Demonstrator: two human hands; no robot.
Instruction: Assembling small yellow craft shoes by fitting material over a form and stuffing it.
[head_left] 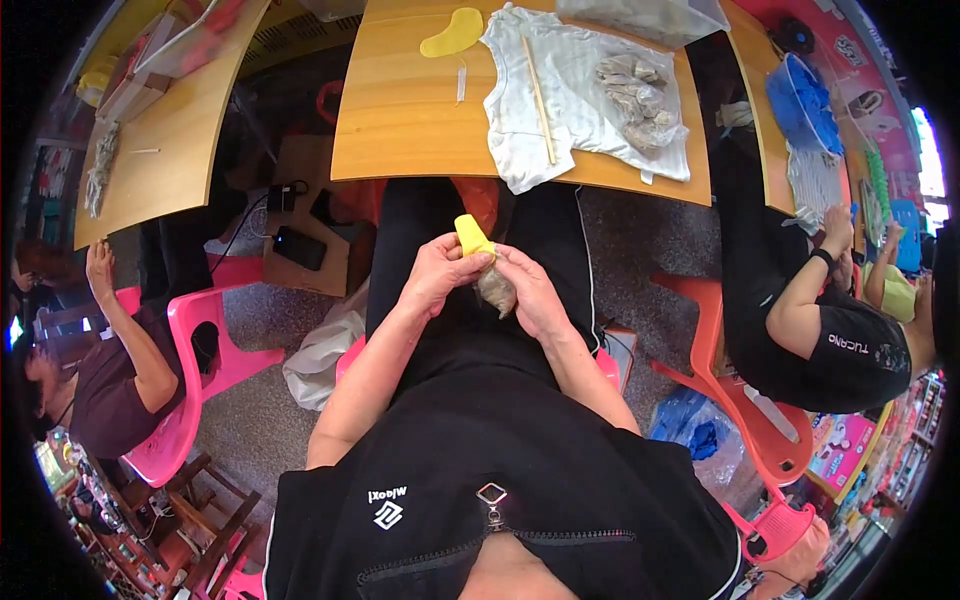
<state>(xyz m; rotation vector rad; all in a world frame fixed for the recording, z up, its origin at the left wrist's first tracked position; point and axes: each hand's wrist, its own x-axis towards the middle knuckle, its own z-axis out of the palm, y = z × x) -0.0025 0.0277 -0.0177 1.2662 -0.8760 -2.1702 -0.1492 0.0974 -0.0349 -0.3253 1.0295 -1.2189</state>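
Both hands meet over my lap, in front of the table edge. Between the fingers of my left hand (436,278) is a flat yellow piece (472,234) with a rounded end pointing up. A soft, greyish-brown cloth piece (496,293) hangs below it, and my right hand (532,294) pinches it where the two meet. Whether the cloth goes around the yellow piece or only lies against it, I cannot tell. On the table, a second yellow piece (452,34), curved like a foot, lies flat at the far left.
A white cloth (510,90) covers part of the wooden table (400,120), with a thin stick (540,100) and a crumpled greyish-brown pile (640,105) on it. Behind stands a clear bin (650,15). People sit at tables on either side, near a pink chair (190,330) and an orange chair (705,340).
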